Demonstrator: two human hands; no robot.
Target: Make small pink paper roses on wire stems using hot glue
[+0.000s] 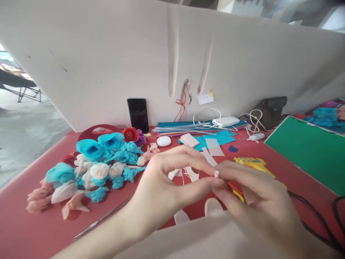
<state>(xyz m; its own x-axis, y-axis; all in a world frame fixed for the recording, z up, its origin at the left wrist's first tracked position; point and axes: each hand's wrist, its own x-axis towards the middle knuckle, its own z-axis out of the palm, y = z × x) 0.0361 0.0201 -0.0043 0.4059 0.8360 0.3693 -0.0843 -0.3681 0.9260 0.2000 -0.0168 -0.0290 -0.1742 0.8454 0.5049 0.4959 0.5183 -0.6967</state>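
Observation:
Between the fingertips of both hands, above the red table, is a small white rolled piece [216, 174], probably paper; only its end shows. My left hand [161, 183] pinches it with thumb and forefinger from the left. From the right, the thumb and fingers of my right hand [258, 201] close on it, so most of it is hidden. Below the hands lie cut white petal shapes [212, 208] and white scraps [191, 174]. A yellow glue gun [250, 163] lies partly behind my right hand.
Blue, white and pink paper flowers [99, 171] cover the table's left. Metal wires [102, 217] lie near my left forearm. A phone [138, 115] leans on the white panel [107, 54]. Blue paper sheets [221, 136], a green board [309, 151] and a black cable [312, 212] lie farther right.

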